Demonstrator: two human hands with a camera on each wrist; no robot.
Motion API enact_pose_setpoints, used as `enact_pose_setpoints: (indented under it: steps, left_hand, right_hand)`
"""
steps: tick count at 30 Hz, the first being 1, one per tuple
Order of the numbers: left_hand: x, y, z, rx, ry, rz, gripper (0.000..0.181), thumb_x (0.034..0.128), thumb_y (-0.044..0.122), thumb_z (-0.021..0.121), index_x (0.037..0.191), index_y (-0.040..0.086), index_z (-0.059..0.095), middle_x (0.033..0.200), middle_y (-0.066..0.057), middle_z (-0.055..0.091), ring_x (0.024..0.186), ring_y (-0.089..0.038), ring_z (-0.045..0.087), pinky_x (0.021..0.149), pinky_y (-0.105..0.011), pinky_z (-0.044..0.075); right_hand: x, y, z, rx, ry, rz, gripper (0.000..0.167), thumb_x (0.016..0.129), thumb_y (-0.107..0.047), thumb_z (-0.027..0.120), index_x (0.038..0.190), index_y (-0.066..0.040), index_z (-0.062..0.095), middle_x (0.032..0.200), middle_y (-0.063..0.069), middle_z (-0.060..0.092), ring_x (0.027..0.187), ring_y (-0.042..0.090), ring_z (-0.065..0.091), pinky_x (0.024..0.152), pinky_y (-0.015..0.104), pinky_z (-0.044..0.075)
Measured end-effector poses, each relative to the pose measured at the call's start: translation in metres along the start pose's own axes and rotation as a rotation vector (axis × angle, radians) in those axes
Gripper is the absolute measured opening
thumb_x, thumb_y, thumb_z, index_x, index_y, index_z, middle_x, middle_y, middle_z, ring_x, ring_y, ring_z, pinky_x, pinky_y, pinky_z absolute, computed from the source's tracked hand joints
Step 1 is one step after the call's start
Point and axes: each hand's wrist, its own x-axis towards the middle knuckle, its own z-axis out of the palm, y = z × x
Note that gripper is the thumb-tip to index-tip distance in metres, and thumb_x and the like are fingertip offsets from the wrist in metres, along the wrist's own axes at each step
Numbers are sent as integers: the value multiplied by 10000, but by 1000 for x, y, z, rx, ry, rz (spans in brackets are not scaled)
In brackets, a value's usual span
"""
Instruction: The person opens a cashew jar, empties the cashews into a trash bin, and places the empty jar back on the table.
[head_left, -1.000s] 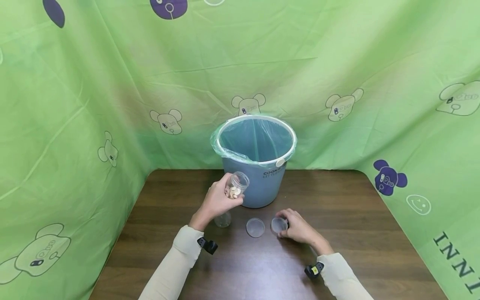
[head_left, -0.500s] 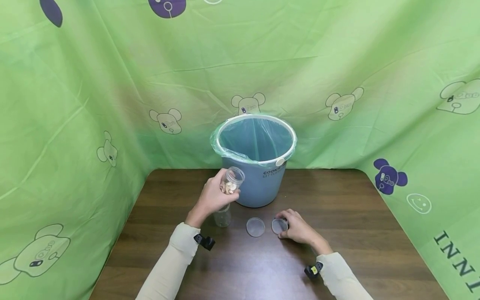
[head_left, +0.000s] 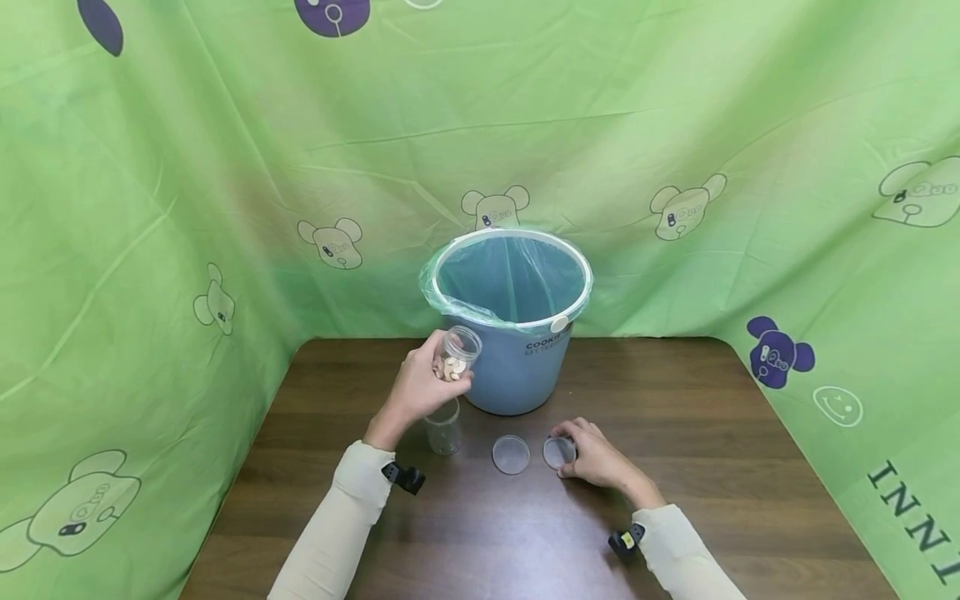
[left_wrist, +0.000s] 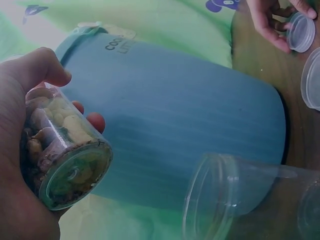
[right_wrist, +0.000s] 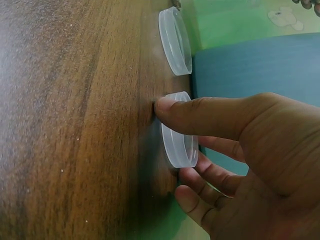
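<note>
My left hand [head_left: 415,386] grips a clear jar [head_left: 456,354] of pale, nut-like pieces, its open mouth tilted toward the bucket. In the left wrist view the jar [left_wrist: 67,145] shows its base, with the thumb and fingers around its side. Below that hand an empty-looking clear jar [head_left: 444,431] stands on the table. My right hand [head_left: 600,458] holds a clear round lid [head_left: 558,452] by its edge at the table. A second lid [head_left: 511,455] lies just left of it; in the right wrist view this lid [right_wrist: 175,42] is apart from the held one.
A blue bucket [head_left: 517,375] with a white rim and a green liner bag stands behind the jars and lids. The brown table [head_left: 675,417] runs back to a green printed curtain [head_left: 600,150], which also hangs along both sides.
My left hand has moved left and slightly up with the filled jar, uncovering more of the standing jar. My right hand stays at the lid.
</note>
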Motion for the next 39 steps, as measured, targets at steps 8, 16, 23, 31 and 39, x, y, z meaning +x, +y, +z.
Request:
enact_pose_setpoints:
  steps: [8,16,23,31,39]
  left_hand:
    - [3,0,-7,-9,22,19,493,793,121,854,1234,115,634,1045,-69,761,874,-182,694,757,-297,568]
    - [7,1,-13,-15,23,4,497,798,127,860,1239,126,631,1073,-73,765,882,-196,702,763,-305,577]
    - [11,3,-18,0,31,6,507,798,112,863,1250,112,632,1077,-92,765,877,-224,700,761,-330,571]
    - [15,5,-21,-3,30,16,495,804,119,866,1240,109,632,1074,-93,764,886,-214,698,772,-320,565]
    - [17,6,-24,-6,31,11,484,804,101,859,1226,107,623,1072,-100,758,886,-228,694,775,-341,565]
  right_hand:
    - [-1,1,-1,3,-9,9,600,659,-58,927,1210,-32,690,1166,125,637,1091,300,557,923,441,477]
    - [-2,-1,-5,21,3,-5,604,684,-142,950,1220,-23,698,1151,132,636,1063,291,559,911,439,486]
    - [1,-4,-13,39,79,-21,462,835,-199,884,1196,23,700,1101,167,654,955,261,574,837,394,485]
    - [10,-12,-35,69,207,9,217,959,-106,766,1130,19,719,996,97,751,896,232,711,847,456,578]
    - [13,-20,-55,67,304,8,101,1007,-54,688,1048,-54,780,970,88,804,791,138,688,729,298,551]
